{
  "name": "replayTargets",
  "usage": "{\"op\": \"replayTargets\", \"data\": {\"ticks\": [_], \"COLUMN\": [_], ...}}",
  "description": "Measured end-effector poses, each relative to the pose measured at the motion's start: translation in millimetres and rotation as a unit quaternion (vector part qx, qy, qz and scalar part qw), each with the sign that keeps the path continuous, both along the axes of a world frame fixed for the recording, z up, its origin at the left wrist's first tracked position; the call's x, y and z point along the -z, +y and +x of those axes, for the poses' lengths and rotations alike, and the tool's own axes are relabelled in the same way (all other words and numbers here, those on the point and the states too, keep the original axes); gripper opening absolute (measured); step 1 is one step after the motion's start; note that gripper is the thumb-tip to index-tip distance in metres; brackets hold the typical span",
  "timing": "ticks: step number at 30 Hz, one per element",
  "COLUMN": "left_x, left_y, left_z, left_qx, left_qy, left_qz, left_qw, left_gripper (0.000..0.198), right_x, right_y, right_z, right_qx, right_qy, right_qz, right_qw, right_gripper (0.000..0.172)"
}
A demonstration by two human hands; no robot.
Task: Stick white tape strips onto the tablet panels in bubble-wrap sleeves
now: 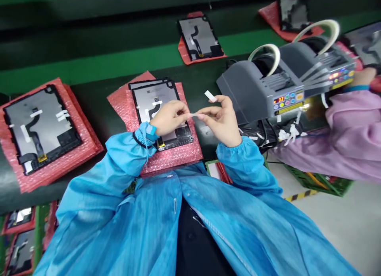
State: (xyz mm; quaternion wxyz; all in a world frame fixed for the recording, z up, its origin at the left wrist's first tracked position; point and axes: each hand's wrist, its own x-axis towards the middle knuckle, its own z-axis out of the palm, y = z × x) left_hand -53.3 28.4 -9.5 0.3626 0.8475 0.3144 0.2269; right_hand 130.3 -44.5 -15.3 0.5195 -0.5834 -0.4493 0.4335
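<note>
My left hand (170, 117) and my right hand (222, 119) meet above a tablet back panel (154, 101) that lies on pink bubble wrap (169, 155). Both hands pinch the ends of a short strip of white tape (194, 115) stretched between them. A second piece of white tape (210, 95) sticks up from a finger of my right hand. Both arms wear blue sleeves. The panel carries black cable and a few white tape pieces.
A grey tape dispenser (262, 89) stands right of my hands, a second one (321, 59) behind it. A person in a pink sleeve (342, 125) works at the right. More panels on pink wrap lie at the left (38, 129) and on the green belt (200, 37).
</note>
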Motion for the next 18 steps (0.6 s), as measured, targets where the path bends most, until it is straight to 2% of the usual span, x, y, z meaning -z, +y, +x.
{"op": "replayTargets", "data": {"ticks": [4, 12, 18], "left_x": [5.8, 11.4, 25.0], "left_y": [3, 7, 12], "left_z": [-8, -9, -2], "left_qx": [-0.043, -0.069, -0.162], "left_qy": [0.007, 0.02, 0.154], "left_qz": [-0.032, -0.042, 0.013], "left_qw": [0.999, 0.997, 0.975], "left_gripper": [0.036, 0.036, 0.025], "right_x": [8.0, 17.3, 35.9], "right_y": [16, 33, 50], "right_z": [1, -6, -10], "right_qx": [-0.005, -0.03, -0.037], "right_qy": [0.021, 0.03, -0.053], "right_qz": [-0.015, -0.038, -0.06], "right_qw": [1.0, 0.998, 0.996], "right_gripper": [0.058, 0.057, 0.057]}}
